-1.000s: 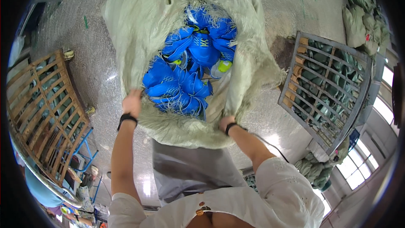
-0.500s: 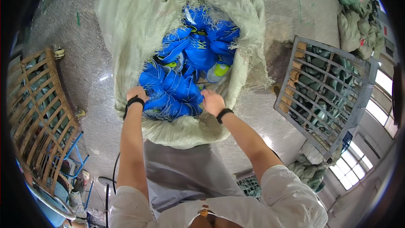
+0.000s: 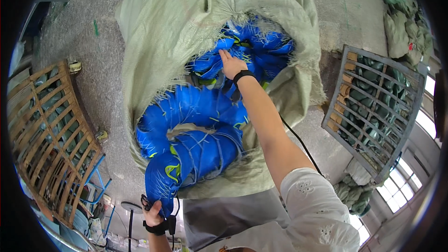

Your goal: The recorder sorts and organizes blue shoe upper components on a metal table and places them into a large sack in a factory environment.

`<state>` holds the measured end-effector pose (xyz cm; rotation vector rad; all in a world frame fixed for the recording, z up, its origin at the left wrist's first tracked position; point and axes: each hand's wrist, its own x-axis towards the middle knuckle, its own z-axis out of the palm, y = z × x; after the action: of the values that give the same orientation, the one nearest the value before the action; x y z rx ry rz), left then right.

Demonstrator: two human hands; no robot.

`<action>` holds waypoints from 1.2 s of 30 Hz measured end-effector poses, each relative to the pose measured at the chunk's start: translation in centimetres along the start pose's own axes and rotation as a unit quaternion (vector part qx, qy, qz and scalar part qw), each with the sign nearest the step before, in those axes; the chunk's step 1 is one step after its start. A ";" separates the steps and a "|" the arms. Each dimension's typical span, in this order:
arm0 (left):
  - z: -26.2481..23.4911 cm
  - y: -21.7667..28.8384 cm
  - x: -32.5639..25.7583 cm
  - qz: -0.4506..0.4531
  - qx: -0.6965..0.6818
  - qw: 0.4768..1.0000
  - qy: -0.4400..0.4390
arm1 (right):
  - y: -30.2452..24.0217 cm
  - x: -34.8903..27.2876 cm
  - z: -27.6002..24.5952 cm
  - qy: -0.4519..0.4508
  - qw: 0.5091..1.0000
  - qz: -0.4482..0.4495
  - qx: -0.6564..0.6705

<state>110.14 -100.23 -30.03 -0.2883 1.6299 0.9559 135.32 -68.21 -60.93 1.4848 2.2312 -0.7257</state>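
A large pale woven sack stands open on the floor, filled with blue bundles of strapped fabric with yellow-green trim. My left hand is low near my body, gripping the end of one long blue bundle that stretches out of the sack toward me. My right hand reaches deep into the sack, its fingers closed on another blue bundle. Both wrists wear black bands.
A wooden slatted crate on a blue frame stands at the left. A grey metal cage filled with green material stands at the right. More green sacks lie at the top right. A black cable trails across the concrete floor.
My left hand has pulled a blue bundle out of the sack toward my body. My right hand has pushed further into the sack among the other bundles.
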 end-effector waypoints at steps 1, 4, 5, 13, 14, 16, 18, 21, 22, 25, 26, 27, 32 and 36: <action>-0.6 -1.1 0.4 0.014 0.048 0.999 0.019 | 0.7 0.2 0.7 -0.032 0.999 0.014 -0.006; -0.4 -3.8 2.1 0.051 0.152 0.985 0.061 | 1.1 0.3 2.7 -0.026 0.999 0.031 -0.002; -0.1 -3.5 2.6 0.031 0.164 0.986 0.029 | 0.2 -0.2 3.3 -0.054 0.997 0.020 -0.046; 4.4 0.5 -1.3 0.089 0.207 0.974 0.025 | -2.4 -8.7 -3.4 -0.081 0.988 -0.091 -0.091; 4.2 0.9 -2.0 0.099 0.209 0.973 0.024 | -2.6 -9.3 -5.5 -0.084 0.988 -0.089 -0.097; 4.1 2.2 -3.1 0.140 0.180 0.965 0.131 | -2.3 -10.1 -10.0 -0.053 0.986 -0.113 -0.106; 4.5 4.5 -4.9 0.129 0.221 0.960 0.115 | -2.4 -11.6 -14.3 -0.024 0.984 -0.138 -0.112; 7.2 7.5 -9.0 0.183 0.117 0.970 0.113 | -2.2 -15.1 -21.5 -0.033 0.988 -0.145 -0.028; 7.5 8.1 -9.6 0.195 0.117 0.968 0.104 | -1.0 -17.2 -23.5 -0.028 0.988 -0.149 -0.017; 7.4 11.5 -12.3 0.228 0.139 0.963 -0.030 | 1.6 -24.2 -28.1 -0.063 0.973 -0.215 0.056; 8.3 12.1 -12.9 0.279 0.136 0.951 -0.005 | 2.7 -26.7 -29.3 -0.071 0.966 -0.227 0.100; 9.2 13.6 -14.5 0.284 0.172 0.943 -0.036 | 3.1 -29.6 -30.9 -0.091 0.959 -0.186 0.197; 14.1 15.5 -18.3 0.310 0.310 0.886 -0.151 | 3.3 -46.2 -39.8 -0.046 0.695 0.052 0.716; 23.5 16.1 -18.3 0.296 0.206 0.874 -0.326 | 3.6 -53.8 -40.7 0.257 0.497 0.121 0.820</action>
<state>121.82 -78.73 -6.65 0.8000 1.2359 0.9699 158.48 -82.51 0.90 2.8090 0.8121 -3.0414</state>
